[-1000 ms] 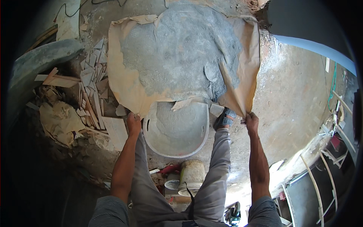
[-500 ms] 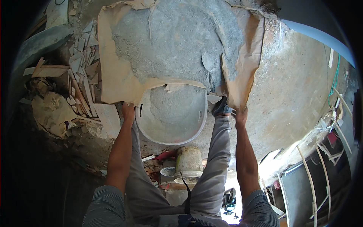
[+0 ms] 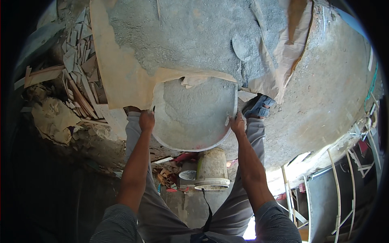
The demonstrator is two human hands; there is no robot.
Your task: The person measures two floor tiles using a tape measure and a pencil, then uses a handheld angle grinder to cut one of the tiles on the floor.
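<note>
Gripping the round mortar pan (image 3: 193, 117) by its rim on both sides: left hand (image 3: 146, 120) clamped on the near-left edge, fingers curled over the lip; right hand (image 3: 237, 124) closed on the near-right edge in the same way. Nearer than the pan, between the knees, an upturned dirty bucket (image 3: 212, 169) and a small tub (image 3: 187, 175) among scraps. Just right of the pan, a sandalled foot (image 3: 259, 106) planted on the ground. Left of the pan, a stack of broken tile offcuts (image 3: 79, 77). Beyond the pan, touching its far rim, a brown paper sheet (image 3: 121, 77) carrying a heap of grey dry mix (image 3: 182, 36). Probably the filling step, pan tipped up against the heap with mix inside. Calling next for a firm two-handed hold and a level pan.
</note>
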